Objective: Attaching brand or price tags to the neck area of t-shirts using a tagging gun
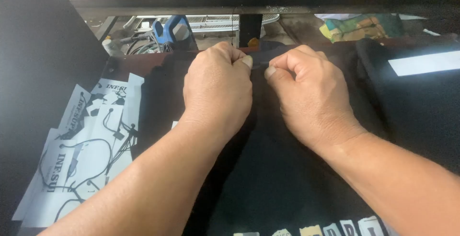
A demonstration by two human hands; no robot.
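A black garment (268,178) lies spread on the table in front of me, with pale printed patches along its near edge. My left hand (218,90) and my right hand (306,92) are both closed at its far edge, thumbs almost touching. Between the fingertips they pinch a small dark part of the fabric or a thin string; which one I cannot tell.
A pile of white paper hang tags with black strings (91,145) lies at the left. A dark board (38,73) stands at the far left. A metal bar (249,4) crosses the top. More black cloth with a white strip (424,63) lies at the right.
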